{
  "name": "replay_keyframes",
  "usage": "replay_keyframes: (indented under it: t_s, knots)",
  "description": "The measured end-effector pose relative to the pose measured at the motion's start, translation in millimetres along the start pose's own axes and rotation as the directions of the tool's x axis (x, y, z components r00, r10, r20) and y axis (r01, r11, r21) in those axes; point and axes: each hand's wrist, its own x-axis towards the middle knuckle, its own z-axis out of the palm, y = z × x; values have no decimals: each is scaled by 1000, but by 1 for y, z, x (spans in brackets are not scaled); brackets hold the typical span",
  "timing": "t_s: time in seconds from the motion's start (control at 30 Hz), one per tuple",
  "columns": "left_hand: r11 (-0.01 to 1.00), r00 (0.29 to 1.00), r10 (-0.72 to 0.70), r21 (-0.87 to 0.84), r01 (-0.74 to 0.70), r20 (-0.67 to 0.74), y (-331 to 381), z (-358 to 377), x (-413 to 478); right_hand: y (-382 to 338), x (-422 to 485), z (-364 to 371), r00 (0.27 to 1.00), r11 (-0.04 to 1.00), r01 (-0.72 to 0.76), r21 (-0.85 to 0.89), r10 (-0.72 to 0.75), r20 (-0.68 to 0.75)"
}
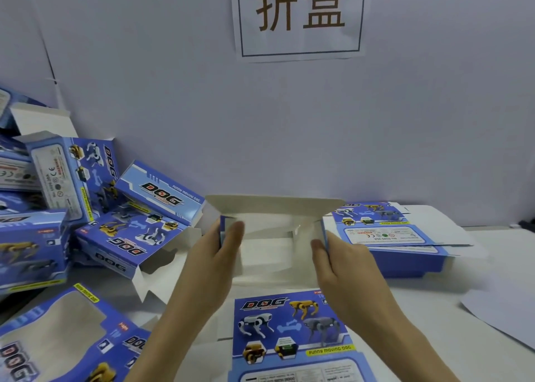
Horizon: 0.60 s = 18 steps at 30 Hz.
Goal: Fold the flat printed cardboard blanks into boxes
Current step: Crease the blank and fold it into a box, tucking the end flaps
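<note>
I hold a half-formed blue printed box (pixel 269 248) in front of me, its white inside facing me and its top flap standing up at the back. My left hand (pixel 211 254) grips the box's left end, thumb inside. My right hand (pixel 341 263) grips the right end the same way. A flat printed blank (pixel 292 338) with robot dog pictures lies on the table just below the box. A stack of flat blanks (pixel 385 237) lies to the right.
A heap of folded blue boxes (pixel 86 214) fills the left side, some with open flaps. A window-front box (pixel 58 338) lies at the lower left. A white sheet (pixel 503 315) lies at the right. A paper sign (pixel 299 17) hangs on the wall.
</note>
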Motion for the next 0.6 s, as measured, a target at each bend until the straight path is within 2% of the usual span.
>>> replay_keyframes:
  t_s: [0.07, 0.13, 0.2, 0.23, 0.27, 0.3, 0.33, 0.37, 0.4, 0.47, 0.5, 0.53, 0.57, 0.6]
  knots:
    - [961, 986, 85, 272, -43, -146, -3, -2, -1, -2, -2, 3, 999, 999, 41, 30, -41, -5]
    - [936, 971, 177, 332, -117, -158, -1, 0, -4, -1, -1, 4, 999, 996, 33, 83, -34, 10]
    - [940, 969, 225, 285, -189, -99, 6, 3, -6, 2, 0, 6, 1000, 998, -13, 67, 13, 8]
    - [961, 972, 220, 186, -203, -78, 8, 3, -6, 5, 2, 5, 997, 993, -82, 89, 82, -1]
    - [987, 987, 158, -16, -158, -42, 12, 1, -7, 7, 4, 2, 978, 959, -198, 202, 206, -20]
    - [954, 997, 74, -293, -59, 38, 18, -2, -5, 8, 6, -1, 940, 870, -314, 380, 341, -2]
    - [869, 993, 33, -494, 26, 110, 21, -6, -4, 8, 8, -6, 888, 726, -414, 549, 454, 69]
    - [825, 990, 67, -565, 15, 125, 21, -10, -3, 9, 11, -11, 844, 565, -467, 680, 513, 153]
    - [857, 984, 135, -513, -60, 112, 21, -13, -4, 9, 13, -17, 816, 444, -497, 746, 531, 228]
    - [935, 942, 322, -188, -300, 97, 24, -12, -10, 8, 15, -26, 806, 334, -522, 784, 494, 326]
    - [900, 897, 431, 22, -435, 100, 22, -8, -13, 7, 15, -28, 813, 336, -527, 781, 467, 348]
    - [813, 839, 535, 205, -544, 104, 16, -1, -15, 5, 13, -29, 822, 355, -529, 770, 438, 363]
    - [726, 793, 602, 346, -594, 95, 11, 4, -14, 4, 11, -29, 840, 409, -521, 750, 404, 363]
    - [681, 774, 629, 431, -592, 70, 9, 8, -14, 1, 8, -30, 856, 470, -510, 720, 363, 369]
